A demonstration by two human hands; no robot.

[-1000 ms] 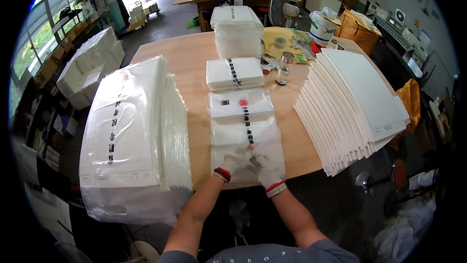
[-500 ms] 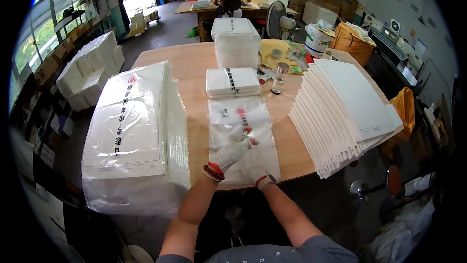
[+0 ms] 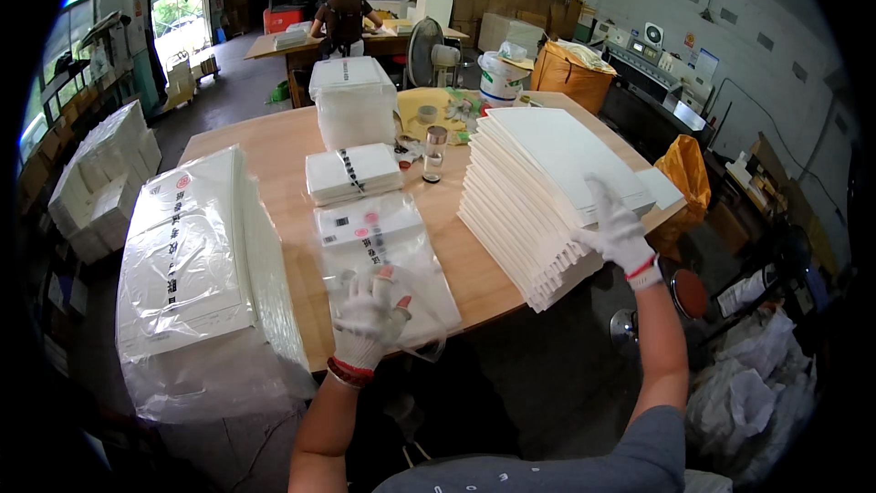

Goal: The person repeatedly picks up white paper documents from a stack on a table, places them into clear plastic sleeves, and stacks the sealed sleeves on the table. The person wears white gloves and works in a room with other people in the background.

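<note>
My left hand point(image 3: 368, 318), in a white glove with bare fingertips, lies fingers apart on the near part of a clear printed plastic bag point(image 3: 415, 265). The bag is flat on the table in front of me. My right hand point(image 3: 617, 233), gloved too, is over the near right edge of a tall fanned stack of white paper sheets or folders point(image 3: 511, 210). Its fingers are stretched out, thumb apart; whether they touch the top sheet is hard to tell. On the left stands a big stack of plastic-wrapped white packs point(image 3: 196, 256) with black and red print.
Beyond the bag are a small pile of printed bags point(image 3: 351, 174), a tall white stack point(image 3: 353, 105) and a glass jar point(image 3: 434, 155). A fan point(image 3: 426, 51) and a white bucket point(image 3: 501, 78) stand behind. A person point(image 3: 344, 19) works at the far table. Crumpled plastic point(image 3: 748, 393) lies at lower right.
My right hand has left the bag and moved right to the paper stack. My left hand stays on the bag, its fingers now spread. The view has turned right.
</note>
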